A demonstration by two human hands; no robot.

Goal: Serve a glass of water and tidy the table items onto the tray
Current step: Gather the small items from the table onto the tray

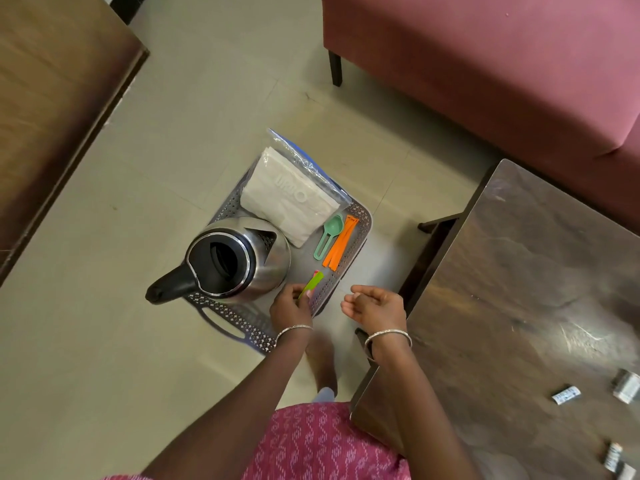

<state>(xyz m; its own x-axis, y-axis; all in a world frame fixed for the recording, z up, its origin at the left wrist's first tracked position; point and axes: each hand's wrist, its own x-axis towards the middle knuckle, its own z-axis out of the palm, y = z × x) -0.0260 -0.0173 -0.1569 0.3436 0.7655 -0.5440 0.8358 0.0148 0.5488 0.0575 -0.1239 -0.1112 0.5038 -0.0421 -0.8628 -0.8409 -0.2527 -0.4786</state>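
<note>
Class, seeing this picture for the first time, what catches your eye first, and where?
A shiny steel kettle, its top open, stands on a grey perforated tray on the floor. Beside it lie a bagged white packet, a green scoop and orange clips. The left hand pinches a green clip over the tray's near edge; the right hand is empty beside it.

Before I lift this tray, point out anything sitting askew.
The stainless-steel kettle with black handle overhangs the left edge of the grey perforated plastic tray, and the clear zip bag juts past its far rim. Nothing looks spilled.
</note>
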